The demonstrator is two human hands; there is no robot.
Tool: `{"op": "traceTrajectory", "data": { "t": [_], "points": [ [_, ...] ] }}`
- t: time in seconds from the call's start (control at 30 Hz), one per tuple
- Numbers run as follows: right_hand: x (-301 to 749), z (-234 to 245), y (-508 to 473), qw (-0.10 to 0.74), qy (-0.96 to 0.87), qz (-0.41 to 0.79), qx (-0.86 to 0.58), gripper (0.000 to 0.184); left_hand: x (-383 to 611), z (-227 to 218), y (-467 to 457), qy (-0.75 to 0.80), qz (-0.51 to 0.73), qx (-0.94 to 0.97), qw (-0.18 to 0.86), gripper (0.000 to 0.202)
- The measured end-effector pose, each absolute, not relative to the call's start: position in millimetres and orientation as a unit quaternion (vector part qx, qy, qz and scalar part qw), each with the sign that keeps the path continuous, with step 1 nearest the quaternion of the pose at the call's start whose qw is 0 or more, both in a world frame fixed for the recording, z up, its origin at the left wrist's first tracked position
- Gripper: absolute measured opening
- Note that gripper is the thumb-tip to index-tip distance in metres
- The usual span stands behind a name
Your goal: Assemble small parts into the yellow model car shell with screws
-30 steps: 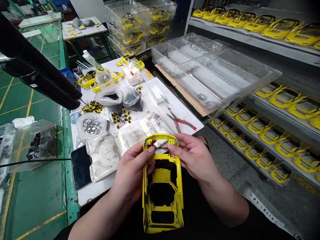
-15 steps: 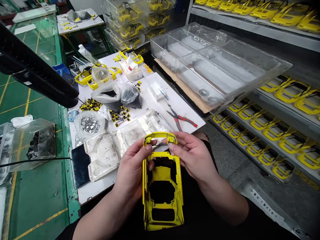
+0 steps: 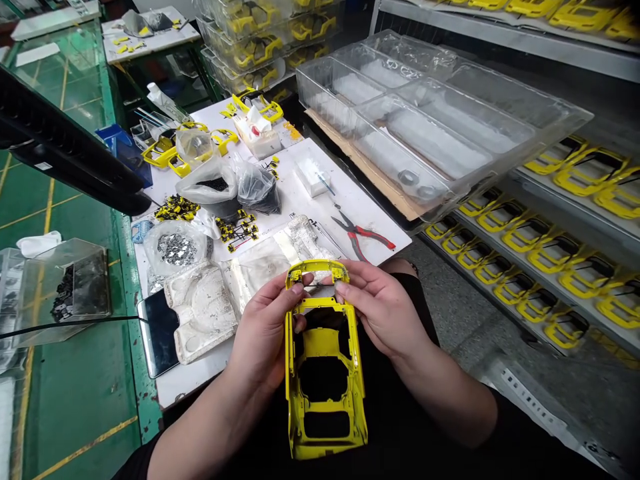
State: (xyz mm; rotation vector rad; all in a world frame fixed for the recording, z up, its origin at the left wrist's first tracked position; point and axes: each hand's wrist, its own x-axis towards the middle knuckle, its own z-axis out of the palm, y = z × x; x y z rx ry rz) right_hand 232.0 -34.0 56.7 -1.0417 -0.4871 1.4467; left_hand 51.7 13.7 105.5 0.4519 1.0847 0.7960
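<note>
A yellow toy car body shell (image 3: 325, 407) is held above my lap, its open underside facing me and its curved bumper end pointing away. My left hand (image 3: 267, 317) grips the far left corner, thumb on the inside near the bumper. At the far right corner, my right hand (image 3: 385, 307) closes on the shell, its thumb pressed near a small dark fitting. The fingertips behind the shell are partly hidden. Just beyond my hands lie white plaster-like moulded blocks (image 3: 203, 313) on the table.
Red-handled pliers (image 3: 367, 237) lie at the table's right edge. Bags of small parts (image 3: 177, 248) and a phone (image 3: 157, 333) are to the left. A clear divided tray (image 3: 440, 127) stands at the right, before racks of yellow shells (image 3: 545, 253). A black lamp-like arm (image 3: 70, 143) juts in.
The view has shifted slightly. Both hands keep the same hold on the car body shell, which has barely moved.
</note>
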Motion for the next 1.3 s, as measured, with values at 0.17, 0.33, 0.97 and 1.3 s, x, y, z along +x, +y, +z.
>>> {"op": "traceTrajectory", "data": {
  "t": [0.17, 0.33, 0.97, 1.3],
  "points": [
    [230.8, 58.7, -35.0, 0.597, -0.202, 0.632, -0.451, 0.048, 51.5, 104.8, 12.7, 0.520, 0.379, 0.200, 0.739, 0.039],
    [229.5, 56.8, -34.7, 0.611, -0.208, 0.624, -0.441, 0.045, 51.9, 103.2, 13.2, 0.510, 0.387, 0.186, 0.745, 0.045],
    [228.4, 45.8, -32.0, 0.610, -0.218, 0.636, -0.419, 0.040, 46.0, 88.7, 13.3, 0.457, 0.406, 0.174, 0.772, 0.047],
    [224.8, 41.8, -28.2, 0.585, -0.233, 0.647, -0.430, 0.045, 26.8, 74.8, 0.5, 0.405, 0.390, 0.230, 0.794, 0.078]
  ]
}}
